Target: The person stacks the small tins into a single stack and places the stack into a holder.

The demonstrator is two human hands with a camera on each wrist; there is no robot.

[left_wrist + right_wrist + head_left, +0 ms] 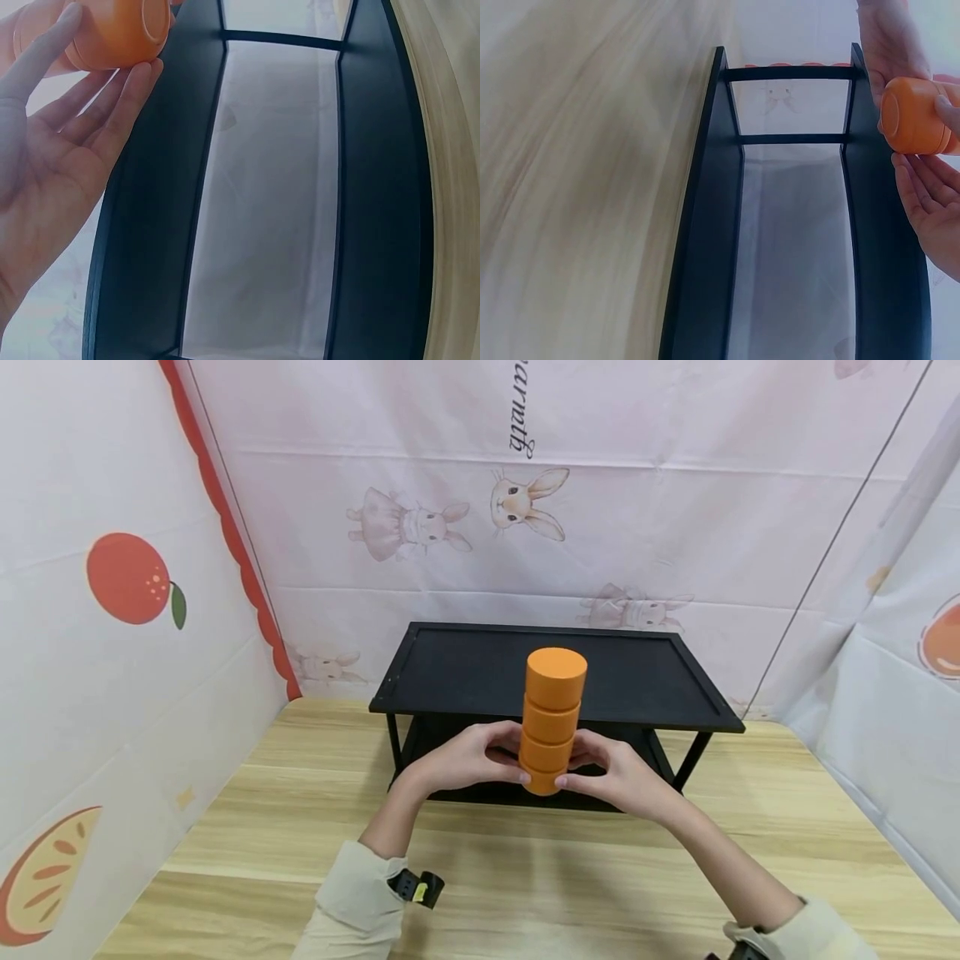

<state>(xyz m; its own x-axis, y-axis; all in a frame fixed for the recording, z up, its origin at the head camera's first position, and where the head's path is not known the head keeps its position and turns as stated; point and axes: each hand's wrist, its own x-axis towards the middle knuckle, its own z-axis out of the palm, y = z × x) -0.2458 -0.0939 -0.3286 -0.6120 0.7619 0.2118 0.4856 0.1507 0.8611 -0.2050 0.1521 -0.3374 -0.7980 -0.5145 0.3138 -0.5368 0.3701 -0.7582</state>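
Note:
A tall orange cylinder (552,722), ringed by several grooves as if made of stacked round sections, is held upright with a slight tilt. My left hand (480,756) grips its lower part from the left, thumb at the front and fingers behind. From the right, my right hand (618,777) grips the same lower part in the same way. The left wrist view shows the round base of the cylinder (124,34) above my left fingers. In the right wrist view the base (911,116) sits between both hands, raised off the shelf.
A black two-tier shelf (465,668) stands behind and below the cylinder on a light wooden table (495,893). Its lower tier is partly hidden by my hands. Printed cloth (450,427) hangs behind, with white fruit-patterned sheets (67,652) at both sides.

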